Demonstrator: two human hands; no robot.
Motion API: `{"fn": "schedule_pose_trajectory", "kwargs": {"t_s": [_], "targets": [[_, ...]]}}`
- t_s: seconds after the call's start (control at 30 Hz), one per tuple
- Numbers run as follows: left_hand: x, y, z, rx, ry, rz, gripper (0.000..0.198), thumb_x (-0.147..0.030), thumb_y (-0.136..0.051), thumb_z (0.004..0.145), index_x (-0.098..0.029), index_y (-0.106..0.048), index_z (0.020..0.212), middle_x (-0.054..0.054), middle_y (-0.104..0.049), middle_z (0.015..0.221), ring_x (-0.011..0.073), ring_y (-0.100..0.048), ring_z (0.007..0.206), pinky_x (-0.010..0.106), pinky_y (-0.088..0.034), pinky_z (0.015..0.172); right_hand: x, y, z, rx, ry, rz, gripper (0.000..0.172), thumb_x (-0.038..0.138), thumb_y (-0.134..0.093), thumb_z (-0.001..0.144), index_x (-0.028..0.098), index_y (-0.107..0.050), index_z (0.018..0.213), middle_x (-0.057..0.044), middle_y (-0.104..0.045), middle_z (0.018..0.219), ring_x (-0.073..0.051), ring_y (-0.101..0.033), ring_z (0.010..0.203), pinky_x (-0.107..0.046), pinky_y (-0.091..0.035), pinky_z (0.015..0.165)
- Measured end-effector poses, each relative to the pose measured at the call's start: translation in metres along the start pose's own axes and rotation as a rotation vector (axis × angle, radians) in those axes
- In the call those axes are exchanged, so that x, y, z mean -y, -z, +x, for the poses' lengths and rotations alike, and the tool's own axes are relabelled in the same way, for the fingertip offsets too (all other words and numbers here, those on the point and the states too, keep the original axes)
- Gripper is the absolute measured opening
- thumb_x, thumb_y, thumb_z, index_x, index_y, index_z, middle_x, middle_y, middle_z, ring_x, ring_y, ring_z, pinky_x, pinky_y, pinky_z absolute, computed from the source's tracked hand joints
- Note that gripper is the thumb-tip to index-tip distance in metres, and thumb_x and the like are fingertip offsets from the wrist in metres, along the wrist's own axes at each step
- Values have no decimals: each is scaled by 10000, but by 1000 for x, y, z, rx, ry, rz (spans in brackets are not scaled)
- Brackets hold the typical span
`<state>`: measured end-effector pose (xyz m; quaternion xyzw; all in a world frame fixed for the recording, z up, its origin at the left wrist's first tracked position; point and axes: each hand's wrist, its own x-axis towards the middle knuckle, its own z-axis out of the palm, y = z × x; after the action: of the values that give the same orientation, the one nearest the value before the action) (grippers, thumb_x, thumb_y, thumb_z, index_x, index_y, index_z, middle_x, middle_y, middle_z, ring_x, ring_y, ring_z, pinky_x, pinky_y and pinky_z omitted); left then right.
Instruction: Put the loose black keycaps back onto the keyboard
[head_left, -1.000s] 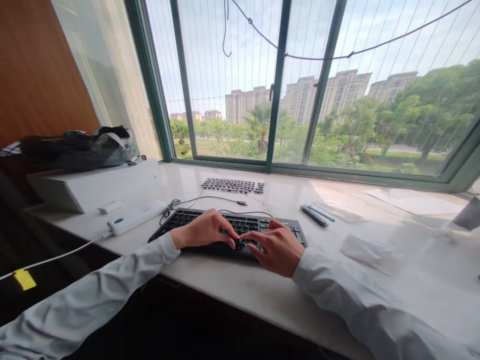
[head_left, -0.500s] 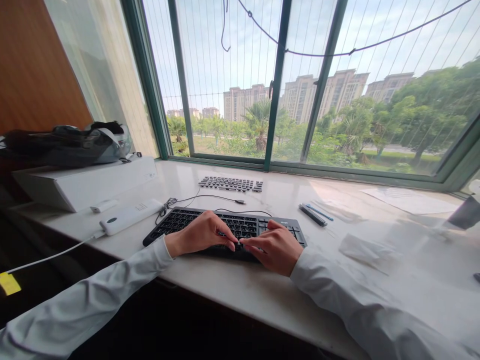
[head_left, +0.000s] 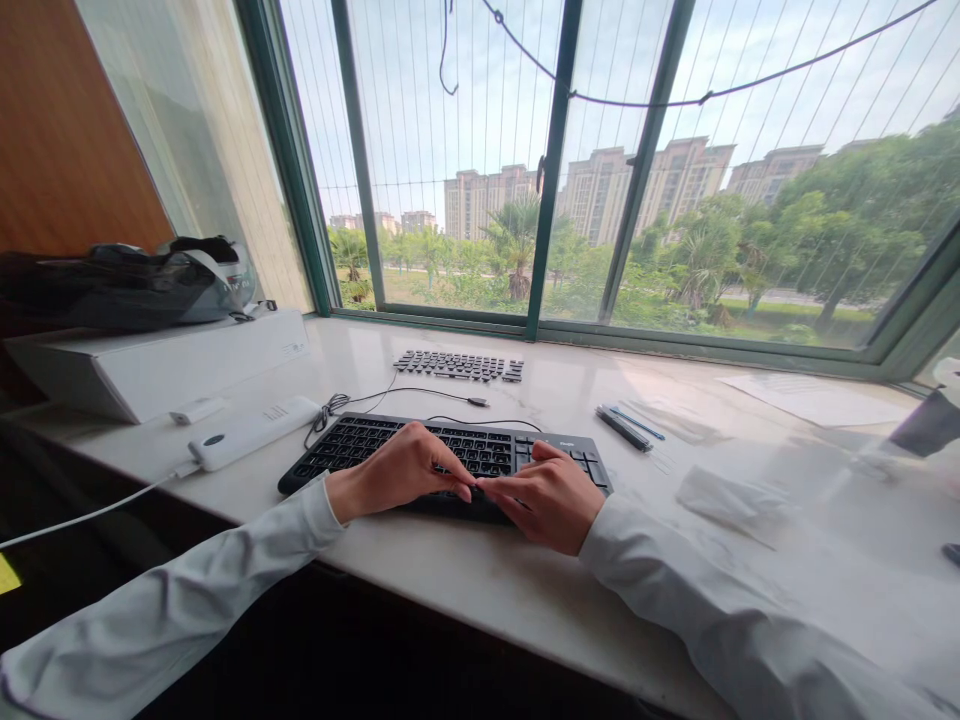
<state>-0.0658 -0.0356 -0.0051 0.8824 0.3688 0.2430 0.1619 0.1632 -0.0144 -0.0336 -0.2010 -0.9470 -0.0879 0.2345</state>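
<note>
A black keyboard [head_left: 349,440] lies at the table's front; its main block shows bare key sockets, while the number pad at the right has flat caps on it. Over the keyboard's front edge, the fingertips of my left hand [head_left: 405,465] and my right hand [head_left: 551,492] meet in a pinch. Between them is a small black piece that looks like a keycap [head_left: 476,487], mostly hidden by the fingers. Loose black keycaps [head_left: 459,366] lie in rows behind the keyboard, set out in keyboard order.
A black cable [head_left: 405,391] runs behind the keyboard. At left are a white power bank [head_left: 251,433] and a white box [head_left: 165,365] with a dark bag on top. Right of the keyboard lie a dark slim tool [head_left: 624,428], a blue stick [head_left: 637,422] and clear plastic wrapping [head_left: 731,500].
The fingertips have drawn slightly closer together, and less of the small black piece shows between them. The whole view has shifted a little; the other things stay in place.
</note>
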Motion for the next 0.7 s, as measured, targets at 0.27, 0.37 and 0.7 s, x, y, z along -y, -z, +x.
{"fn": "schedule_pose_trajectory", "kwargs": {"t_s": [0.27, 0.37, 0.7], "targets": [[9, -5, -6, -34, -72, 112, 165, -335, -651, 803, -269, -744, 921, -27, -738, 855, 124, -693, 777, 162, -510, 710, 2, 2, 0, -2, 19, -20, 264, 273, -452, 902, 273, -669, 1052, 13, -659, 577, -94, -485, 494, -311, -249, 674], [11, -6, -10, -41, -186, 223, 190, -321, -610, 839, -267, -725, 980, -23, -730, 929, 122, -691, 821, 170, -520, 740, 3, 4, 0, 13, 42, -34, 274, 289, -452, 900, 261, -665, 1069, 9, -661, 576, -99, -487, 497, -311, -263, 692], [11, -10, -22, -112, -420, 516, 239, -190, -522, 873, -201, -671, 1060, -3, -697, 1066, 125, -675, 918, 184, -553, 768, 3, 6, 1, 15, 95, -110, 288, 290, -425, 918, 244, -647, 1095, 11, -668, 585, -98, -496, 498, -314, -268, 710]]}}
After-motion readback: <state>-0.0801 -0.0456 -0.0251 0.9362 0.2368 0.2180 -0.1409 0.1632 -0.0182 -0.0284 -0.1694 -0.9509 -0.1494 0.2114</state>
